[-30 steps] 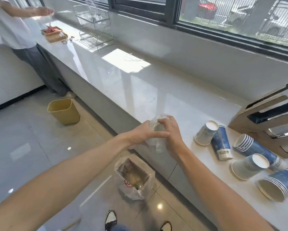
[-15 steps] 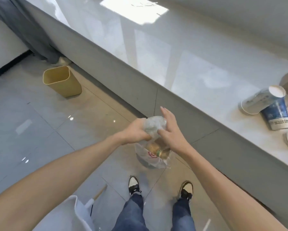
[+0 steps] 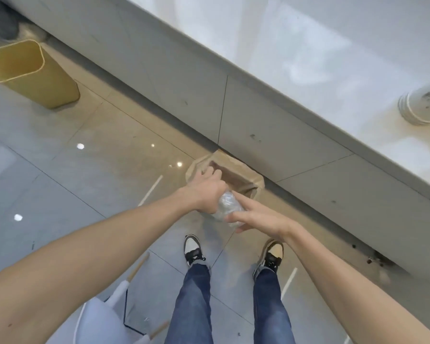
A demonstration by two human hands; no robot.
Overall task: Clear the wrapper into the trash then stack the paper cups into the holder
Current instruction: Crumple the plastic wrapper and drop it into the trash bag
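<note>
A crumpled clear plastic wrapper [image 3: 228, 206] is squeezed between both my hands, low over the floor. My left hand [image 3: 206, 191] is closed around its left side. My right hand [image 3: 255, 217] presses it from the right with the index finger stretched out. Just beyond the hands sits the trash bag [image 3: 236, 173], a brown open-topped bag on the floor against the counter base. One white paper cup [image 3: 421, 108] lies on its side on the white counter [image 3: 320, 58] at the right edge. The cup holder is out of view.
A yellow bin [image 3: 27, 70] stands on the floor at the upper left. My two feet [image 3: 231, 252] are planted just behind the hands. A white chair with wooden legs [image 3: 114, 311] is at the bottom left. The grey counter front [image 3: 296, 157] runs diagonally.
The view has tipped further down and both hands have lowered the wrapper from counter height to just above the trash bag. Most cups have left the frame.
</note>
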